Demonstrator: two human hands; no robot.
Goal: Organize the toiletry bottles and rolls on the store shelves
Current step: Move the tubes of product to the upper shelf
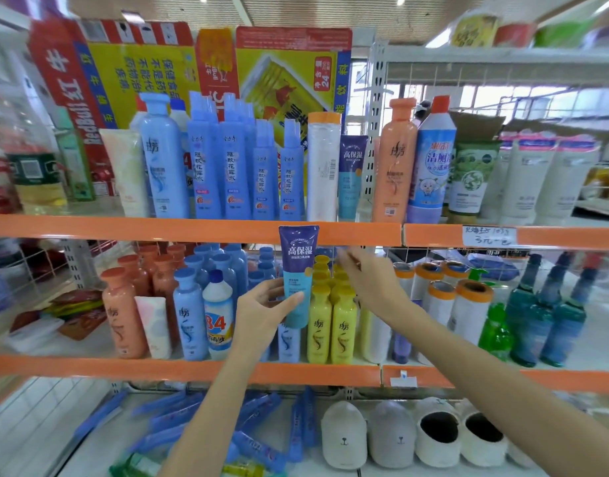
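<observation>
My left hand [261,309] grips a purple-and-teal tube [298,266] by its lower end, holding it upright in front of the middle shelf with its top over the orange shelf edge [158,228]. My right hand [372,280] reaches toward the back of the middle shelf, fingers spread above the yellow bottles [332,321], holding nothing. A matching purple-and-teal tube [351,173] stands on the upper shelf beside a white roll [323,166] with an orange cap.
The upper shelf carries blue bottles [227,166], an orange bottle [394,160] and white tubes [544,173]. The middle shelf holds orange and blue bottles, white rolls [468,304] and dark blue-green bottles [544,315]. Slippers [413,432] and blue packets lie on the bottom shelf.
</observation>
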